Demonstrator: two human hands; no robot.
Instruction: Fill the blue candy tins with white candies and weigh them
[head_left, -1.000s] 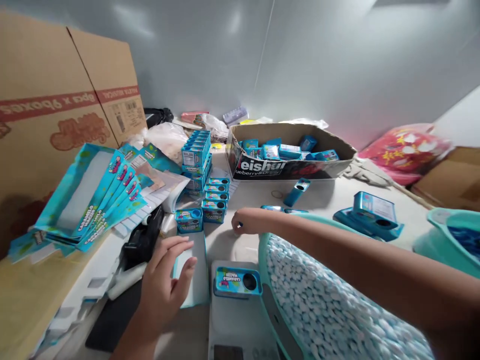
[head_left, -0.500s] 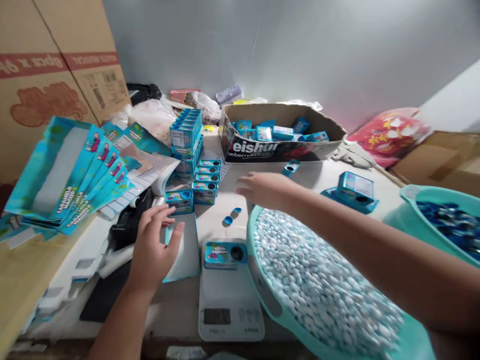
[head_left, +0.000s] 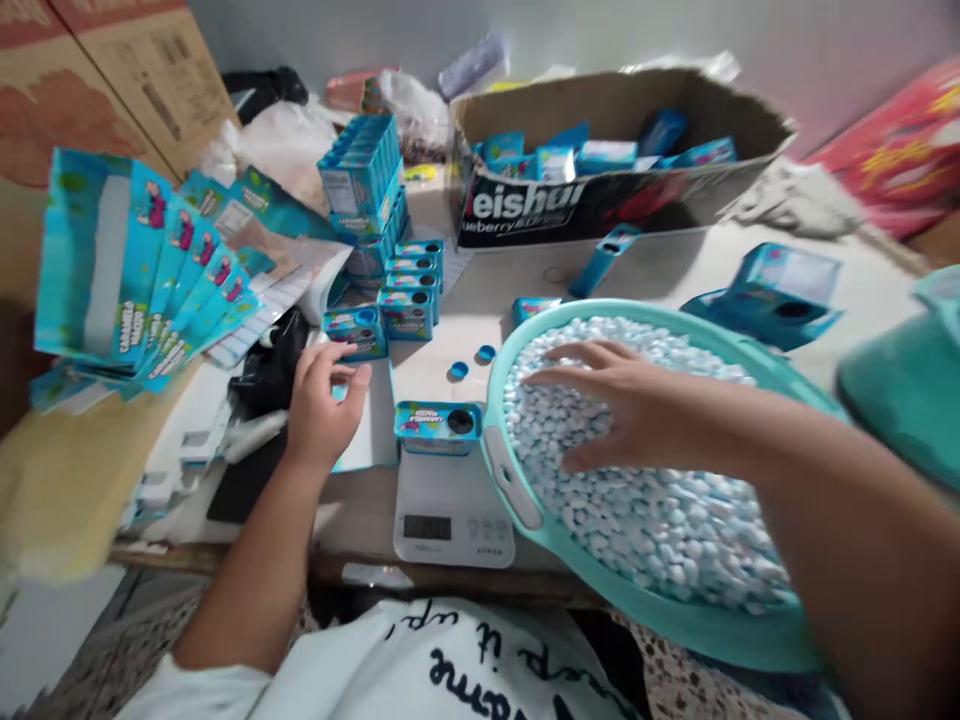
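My right hand (head_left: 626,410) hovers over or touches the white and pale-blue candies (head_left: 570,490) in a turquoise basin (head_left: 491,420), fingers spread, with nothing held. My left hand (head_left: 324,405) has its fingers loosely bent and apart, beside a small blue candy box (head_left: 358,332) and over a pale sheet (head_left: 375,420). Whether its fingertips touch that box I cannot tell. Another blue box (head_left: 427,425), with a dark round hole, lies on the white kitchen scale (head_left: 457,495). Two blue caps (head_left: 459,371) rest on the table behind the scale.
Stacked blue boxes (head_left: 360,170) stand at the back left, near fanned blue cartons (head_left: 90,270). An open cardboard box (head_left: 585,215) holds several blue boxes. More blue boxes (head_left: 787,280) lie behind the basin. A second turquoise container (head_left: 900,380) is at right.
My right hand has moved from above the table beyond the basin to over the candies. My left hand stays near the same box. The view has tilted down.
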